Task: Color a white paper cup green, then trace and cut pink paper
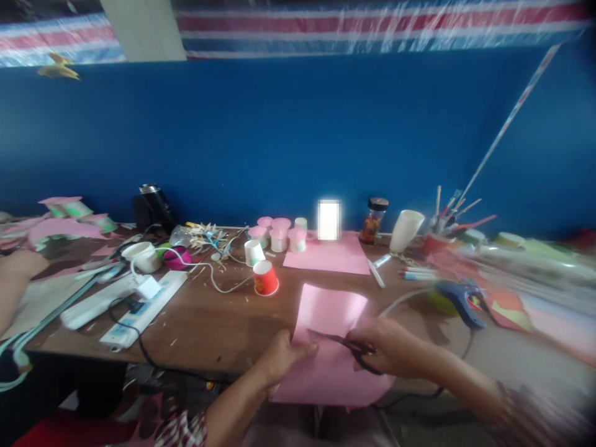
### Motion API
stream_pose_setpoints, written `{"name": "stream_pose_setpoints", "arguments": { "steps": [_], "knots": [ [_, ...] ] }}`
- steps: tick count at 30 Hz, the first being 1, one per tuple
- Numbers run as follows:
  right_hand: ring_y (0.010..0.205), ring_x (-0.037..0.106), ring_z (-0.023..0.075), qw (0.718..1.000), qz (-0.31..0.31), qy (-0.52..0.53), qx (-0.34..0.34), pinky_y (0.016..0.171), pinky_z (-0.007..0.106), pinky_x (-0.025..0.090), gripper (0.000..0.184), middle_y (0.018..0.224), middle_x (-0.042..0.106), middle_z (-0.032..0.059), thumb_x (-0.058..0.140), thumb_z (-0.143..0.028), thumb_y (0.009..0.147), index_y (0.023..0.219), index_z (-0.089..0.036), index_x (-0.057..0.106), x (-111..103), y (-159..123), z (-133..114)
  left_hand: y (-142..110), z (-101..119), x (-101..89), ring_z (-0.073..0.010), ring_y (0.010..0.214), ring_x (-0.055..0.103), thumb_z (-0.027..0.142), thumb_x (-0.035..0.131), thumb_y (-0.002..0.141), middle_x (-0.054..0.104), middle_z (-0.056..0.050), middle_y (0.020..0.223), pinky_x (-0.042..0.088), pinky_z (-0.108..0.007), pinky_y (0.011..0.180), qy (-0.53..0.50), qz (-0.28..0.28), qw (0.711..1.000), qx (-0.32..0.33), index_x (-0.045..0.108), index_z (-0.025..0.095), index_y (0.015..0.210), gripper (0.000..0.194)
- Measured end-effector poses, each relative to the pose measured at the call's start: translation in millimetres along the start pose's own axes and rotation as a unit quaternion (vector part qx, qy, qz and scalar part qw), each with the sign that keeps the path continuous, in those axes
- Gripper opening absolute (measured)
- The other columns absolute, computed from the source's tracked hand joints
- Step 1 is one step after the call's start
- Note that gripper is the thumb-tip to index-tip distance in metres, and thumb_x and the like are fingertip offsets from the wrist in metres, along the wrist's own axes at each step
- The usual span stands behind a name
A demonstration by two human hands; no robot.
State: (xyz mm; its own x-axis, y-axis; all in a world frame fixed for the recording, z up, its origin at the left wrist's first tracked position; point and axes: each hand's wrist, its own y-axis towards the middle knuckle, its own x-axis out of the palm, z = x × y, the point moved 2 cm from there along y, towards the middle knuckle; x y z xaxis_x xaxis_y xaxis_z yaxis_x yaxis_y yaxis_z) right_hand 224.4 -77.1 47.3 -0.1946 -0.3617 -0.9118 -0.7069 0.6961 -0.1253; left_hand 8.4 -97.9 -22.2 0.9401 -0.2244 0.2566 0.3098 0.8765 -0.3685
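Observation:
My left hand pinches the left edge of a pink paper sheet held over the front edge of the brown table. My right hand grips black scissors whose blades lie across the sheet, pointing left toward my left thumb. The lower part of the sheet hangs below the table edge.
A red paper cup, a white cup and pink-capped cups stand mid-table. A second pink sheet, a jar, a brush pot and a blue glue gun lie right. Power strips and cables lie left, near another person's hand.

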Motion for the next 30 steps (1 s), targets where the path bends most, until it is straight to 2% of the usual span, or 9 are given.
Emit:
{"name": "stream_pose_setpoints", "arguments": {
  "steps": [3,8,11,15,18,24,30],
  "knots": [
    [0.067,0.055,0.0135,1.0,0.017,0.003,-0.015,0.056,0.022,0.031,0.009,0.072,0.064,0.0001,0.059,-0.027,0.075,0.07,-0.02,0.061,0.5,2.2,-0.1,2.3,-2.2,2.9,-0.0276,0.076,0.066,0.043,0.082,0.053,0.071,-0.014,0.082,0.051,-0.037,0.071,-0.01,-0.005,1.0,-0.003,0.071,0.009,0.084,0.048],
    [0.063,0.049,0.0124,0.999,0.023,-0.012,-0.025,0.054,0.022,0.028,0.007,0.068,0.059,-0.0011,0.059,-0.025,0.071,0.069,-0.02,0.056,-0.7,4.8,0.1,2.1,4.1,9.6,-0.0283,0.085,0.066,0.04,0.081,0.057,0.072,-0.013,0.083,0.05,-0.037,0.077,-0.006,-0.04,0.999,0.013,0.071,0.01,0.091,0.047],
    [0.061,0.048,0.0114,1.0,0.018,0.0,-0.022,0.053,0.021,0.027,0.009,0.068,0.058,-0.0017,0.06,-0.026,0.07,0.069,-0.019,0.055,-1.6,5.6,0.8,3.3,5.3,10.0,-0.0274,0.082,0.066,0.04,0.081,0.056,0.072,-0.013,0.085,0.05,-0.036,0.074,0.001,-0.024,1.0,0.01,0.071,0.01,0.09,0.046],
    [0.06,0.049,0.0112,1.0,0.012,0.01,-0.01,0.053,0.022,0.027,0.012,0.068,0.06,-0.0012,0.062,-0.028,0.072,0.068,-0.019,0.057,-0.7,5.6,3.2,4.1,3.3,8.8,-0.0241,0.075,0.066,0.04,0.081,0.056,0.071,-0.013,0.083,0.05,-0.032,0.066,0.019,0.005,1.0,-0.018,0.07,0.01,0.092,0.048],
    [0.061,0.05,0.0111,1.0,0.011,0.012,-0.013,0.053,0.021,0.028,0.014,0.069,0.06,-0.0014,0.063,-0.032,0.074,0.069,-0.019,0.059,0.2,4.9,4.8,2.8,4.1,9.4,-0.0224,0.073,0.065,0.042,0.081,0.056,0.071,-0.013,0.083,0.049,-0.029,0.063,0.027,0.004,0.999,-0.016,0.07,0.009,0.091,0.049],
    [0.062,0.051,0.0123,1.0,0.019,-0.006,-0.011,0.053,0.022,0.028,0.014,0.069,0.061,-0.0007,0.064,-0.034,0.074,0.071,-0.02,0.063,-0.4,4.8,6.8,-0.8,9.4,12.4,-0.0182,0.067,0.063,0.051,0.071,0.066,0.071,-0.009,0.077,0.046,-0.026,0.061,0.033,-0.027,0.999,0.015,0.071,0.009,0.089,0.048],
    [0.066,0.056,0.014,1.0,0.005,-0.008,-0.011,0.056,0.023,0.031,0.012,0.074,0.064,0.0012,0.061,-0.03,0.076,0.078,-0.02,0.067,0.2,6.6,4.4,-2.5,10.1,11.7,-0.0181,0.066,0.062,0.053,0.07,0.066,0.069,-0.008,0.073,0.046,-0.026,0.062,0.025,-0.037,0.999,0.02,0.071,0.01,0.088,0.049]
  ]
}}
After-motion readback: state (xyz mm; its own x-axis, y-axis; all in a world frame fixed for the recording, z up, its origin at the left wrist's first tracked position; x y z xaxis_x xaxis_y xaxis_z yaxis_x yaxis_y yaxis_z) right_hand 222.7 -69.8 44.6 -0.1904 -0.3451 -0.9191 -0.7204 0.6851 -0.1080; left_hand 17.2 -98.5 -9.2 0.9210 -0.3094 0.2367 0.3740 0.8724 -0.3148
